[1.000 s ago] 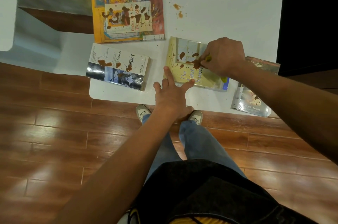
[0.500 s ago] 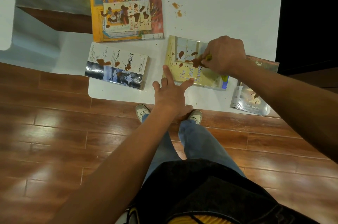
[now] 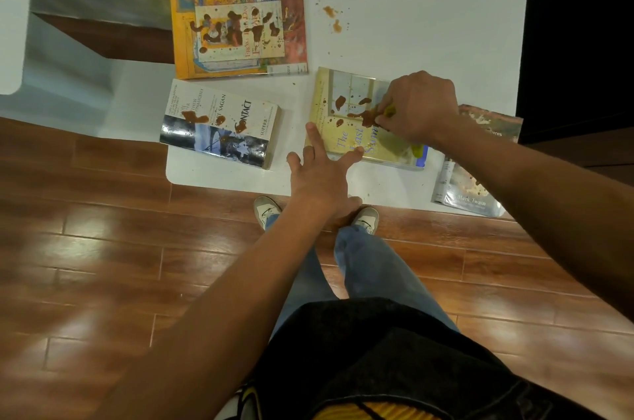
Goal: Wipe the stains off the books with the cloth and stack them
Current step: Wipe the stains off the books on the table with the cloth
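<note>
While the spread left hand [image 3: 320, 175] steadies one yellow paperback [image 3: 346, 131], a green cloth [image 3: 389, 110] is gripped by the right hand [image 3: 417, 107]; four stained books are counted near the table's [image 3: 429, 38] front edge.

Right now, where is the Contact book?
In the head view, the Contact book lies flat near the table's front edge, left of the yellow book being wiped and just below the big orange-covered book.

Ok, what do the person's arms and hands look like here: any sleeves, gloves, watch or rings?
Both arms are bare from wrist to the frame edge: no sleeves, no gloves. The left hand shows no rings and no watch or band at the wrist. The right hand likewise shows no watch or band; its fingers are mostly hidden, so rings there cannot be ruled out.
</note>
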A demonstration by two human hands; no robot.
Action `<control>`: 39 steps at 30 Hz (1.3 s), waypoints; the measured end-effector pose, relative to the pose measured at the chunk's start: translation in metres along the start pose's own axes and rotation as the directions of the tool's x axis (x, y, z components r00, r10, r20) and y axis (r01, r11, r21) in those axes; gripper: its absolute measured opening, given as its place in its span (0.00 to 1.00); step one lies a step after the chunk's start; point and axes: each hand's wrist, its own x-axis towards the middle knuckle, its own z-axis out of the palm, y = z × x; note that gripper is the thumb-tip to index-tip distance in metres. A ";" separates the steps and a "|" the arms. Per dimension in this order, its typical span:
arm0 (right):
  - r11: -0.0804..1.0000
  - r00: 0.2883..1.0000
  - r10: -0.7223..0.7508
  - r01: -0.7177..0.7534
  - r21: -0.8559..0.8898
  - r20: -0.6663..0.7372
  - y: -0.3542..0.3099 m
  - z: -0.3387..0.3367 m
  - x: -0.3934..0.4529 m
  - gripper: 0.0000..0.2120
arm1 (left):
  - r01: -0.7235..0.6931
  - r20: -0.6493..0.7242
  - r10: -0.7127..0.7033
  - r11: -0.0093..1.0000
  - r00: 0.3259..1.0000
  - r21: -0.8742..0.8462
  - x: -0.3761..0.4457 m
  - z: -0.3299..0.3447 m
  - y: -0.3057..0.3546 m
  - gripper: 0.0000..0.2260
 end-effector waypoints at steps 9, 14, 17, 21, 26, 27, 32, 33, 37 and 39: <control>0.998 0.998 0.052 -0.051 0.037 -0.025 -0.001 0.002 0.002 0.10 | 0.000 -0.002 0.000 1.000 1.000 -0.004 0.002 -0.002 0.002 0.37; 0.999 0.999 0.044 -0.044 0.011 -0.018 -0.004 0.004 0.002 0.11 | 0.003 0.015 -0.002 1.000 1.000 -0.007 0.001 -0.001 0.001 0.37; 0.996 0.995 0.088 -0.087 0.032 -0.035 -0.001 0.001 0.007 0.10 | 0.003 0.007 -0.003 1.000 1.000 -0.013 0.001 0.000 0.001 0.38; 1.000 1.000 0.010 -0.010 0.009 0.007 -0.003 0.001 0.003 0.10 | 0.008 0.016 -0.008 1.000 1.000 -0.008 0.003 -0.001 0.002 0.37; 0.997 0.997 0.068 -0.067 0.026 -0.020 0.005 -0.005 0.008 0.09 | 0.010 0.011 -0.010 1.000 1.000 -0.012 0.003 -0.001 0.002 0.37; 0.998 0.998 0.063 -0.063 0.015 -0.018 0.004 -0.004 0.007 0.10 | 0.011 0.011 -0.011 1.000 1.000 -0.013 0.003 0.000 0.002 0.37; 1.000 1.000 0.019 -0.019 -0.004 -0.006 0.004 0.000 0.004 0.09 | 0.012 0.010 -0.012 1.000 1.000 -0.012 0.004 0.001 0.002 0.37; 0.999 0.999 0.044 -0.043 0.007 -0.022 0.005 -0.001 0.006 0.10 | 0.013 0.011 -0.013 1.000 1.000 -0.014 0.004 0.001 0.002 0.37; 0.999 1.000 -0.024 0.024 -0.039 0.005 0.004 0.001 0.005 0.09 | 0.010 0.015 -0.010 1.000 1.000 -0.007 0.003 0.000 0.002 0.37; 0.998 1.000 -0.024 0.024 -0.056 0.000 0.004 0.000 0.007 0.09 | 0.013 0.006 -0.013 1.000 1.000 -0.006 0.003 0.001 0.002 0.37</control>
